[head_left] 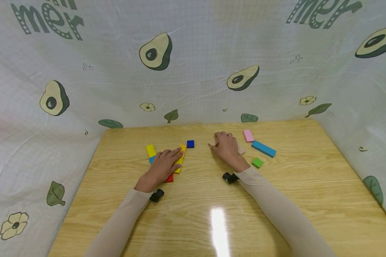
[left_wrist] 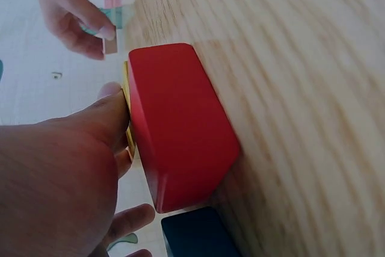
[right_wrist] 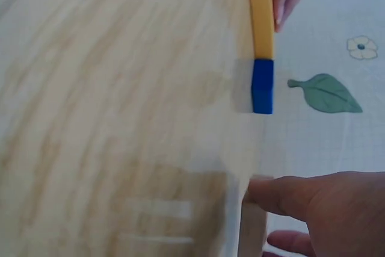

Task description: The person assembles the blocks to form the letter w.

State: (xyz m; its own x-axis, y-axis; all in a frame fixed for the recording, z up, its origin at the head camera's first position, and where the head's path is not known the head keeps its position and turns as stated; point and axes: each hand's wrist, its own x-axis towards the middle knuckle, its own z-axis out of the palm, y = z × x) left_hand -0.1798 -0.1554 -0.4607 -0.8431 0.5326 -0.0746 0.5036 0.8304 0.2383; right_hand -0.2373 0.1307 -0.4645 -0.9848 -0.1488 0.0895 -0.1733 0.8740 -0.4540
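Observation:
On the left of the table my left hand (head_left: 163,166) rests over a cluster of blocks, fingers extended across an orange block (head_left: 183,147) and a yellow block (head_left: 178,168). A red block (left_wrist: 180,124) sticks out beneath its thumb side, and a light blue block (head_left: 152,159) partly shows behind the knuckles. With thumb and fingers, my right hand (head_left: 226,147) pinches a plain wooden block (right_wrist: 252,227). Another pale block (head_left: 241,148) lies under that hand's right side, mostly hidden. Between the hands, near the orange block's end, sits a dark blue cube (head_left: 190,144).
Right of the right hand lie a pink block (head_left: 248,136), a long blue block (head_left: 263,149) and a green block (head_left: 257,162). Another yellow block (head_left: 150,150) lies beyond the left hand. A printed cloth (head_left: 196,96) hangs along the back edge of the wooden table (head_left: 193,221).

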